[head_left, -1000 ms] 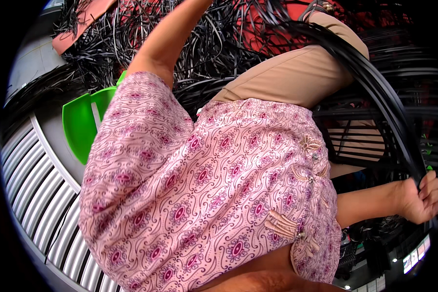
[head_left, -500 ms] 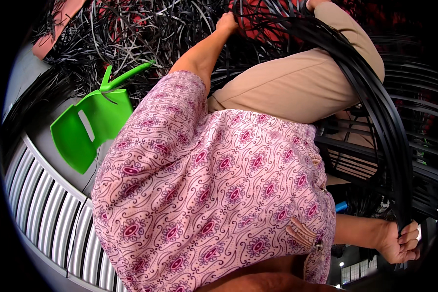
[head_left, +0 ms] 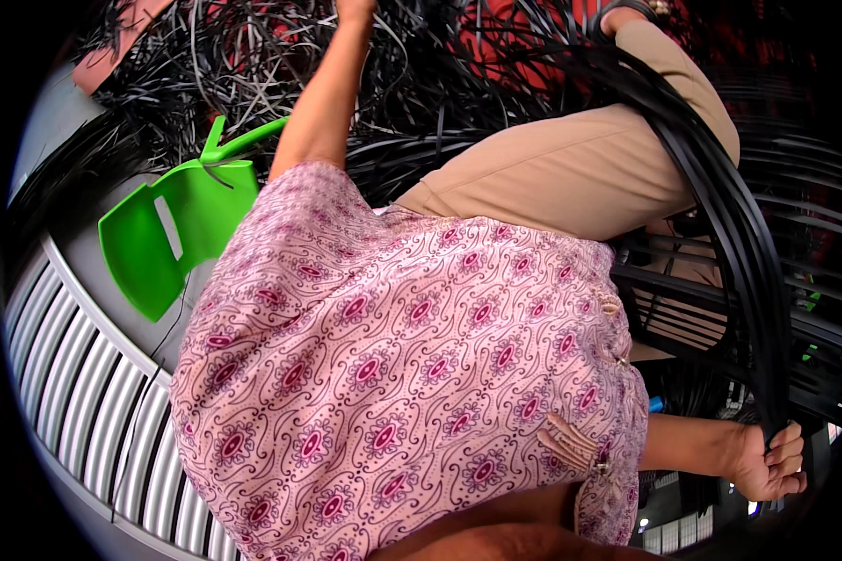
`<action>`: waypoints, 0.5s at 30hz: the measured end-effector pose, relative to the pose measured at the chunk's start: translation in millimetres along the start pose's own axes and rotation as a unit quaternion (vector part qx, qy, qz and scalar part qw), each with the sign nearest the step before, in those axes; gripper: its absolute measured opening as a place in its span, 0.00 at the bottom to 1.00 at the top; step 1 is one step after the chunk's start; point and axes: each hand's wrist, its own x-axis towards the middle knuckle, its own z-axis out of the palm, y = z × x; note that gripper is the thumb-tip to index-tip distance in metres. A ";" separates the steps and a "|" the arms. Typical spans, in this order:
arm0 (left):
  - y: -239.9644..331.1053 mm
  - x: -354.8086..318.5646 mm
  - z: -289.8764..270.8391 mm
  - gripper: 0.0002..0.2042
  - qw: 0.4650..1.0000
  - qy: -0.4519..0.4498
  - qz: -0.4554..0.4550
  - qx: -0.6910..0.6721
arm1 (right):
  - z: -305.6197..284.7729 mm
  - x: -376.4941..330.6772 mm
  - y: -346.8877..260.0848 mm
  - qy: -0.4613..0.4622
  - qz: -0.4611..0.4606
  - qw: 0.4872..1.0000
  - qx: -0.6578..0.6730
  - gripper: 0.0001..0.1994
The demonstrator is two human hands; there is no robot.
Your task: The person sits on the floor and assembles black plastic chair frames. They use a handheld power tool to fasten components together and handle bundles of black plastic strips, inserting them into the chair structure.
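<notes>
Bundle (head_left: 762, 290) of black strips, held in a curve at the person's right side. It runs from near the knee of the beige trousers (head_left: 561, 168), bends outward and down, and ends at the right hand (head_left: 767, 463), whose fingers are curled tightly around the gathered end. The left arm reaches to the pile (head_left: 196, 75) of loose black strips; the left hand (head_left: 355, 9) is cut off by the upper edge of the view, so whether its fingers are spread, narrowed or holding a strip cannot be told.

Handling, as judged from appearance: each strip is probably light, the bundle somewhat heavier. The smooth arc suggests a flexible but springy material, and the sheen suggests a slippery surface on which single strips may slide past one another. Breakage seems unlikely; tangling is the likelier trouble. The best hold appears to be a full-fist grip at the gathered end, where the strips lie close together.

Counts: two hands; one held bundle, its strips overlapping too closely to number; one pile, likewise uncountable; one green chair (head_left: 136, 248), partly hidden by the sleeve; one ribbed panel (head_left: 94, 374) at the lower left; one small blue object (head_left: 656, 404) beside the shirt (head_left: 393, 355).
</notes>
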 end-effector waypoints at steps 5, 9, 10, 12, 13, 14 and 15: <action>207.2 49.1 -95.1 0.05 0.964 -0.011 0.054 -0.261 | -3.2 11.8 15.6 0.037 -0.016 0.999 0.026 0.03; 300.0 28.7 -176.7 0.07 0.974 0.035 0.196 -0.110 | -10.5 3.2 36.1 0.026 -0.014 0.998 0.048 0.06; 329.2 15.7 -164.2 0.08 0.947 0.042 0.226 -0.223 | -10.6 0.6 40.2 0.031 -0.013 0.998 0.053 0.07; 372.0 -5.5 -161.8 0.09 0.943 -0.061 0.221 -0.243 | -14.3 -0.8 44.4 0.033 -0.013 0.998 0.060 0.07; 379.4 -4.0 -162.0 0.09 0.951 -0.070 0.239 -0.181 | -17.3 -0.1 45.8 0.031 -0.013 0.998 0.061 0.07; 374.7 5.8 -161.0 0.09 0.954 -0.069 0.238 -0.170 | -20.8 1.4 48.5 0.027 -0.016 0.997 0.074 0.07; 359.4 25.1 -155.0 0.09 0.957 -0.073 0.230 -0.159 | -25.2 0.8 51.2 0.022 -0.017 0.996 0.081 0.06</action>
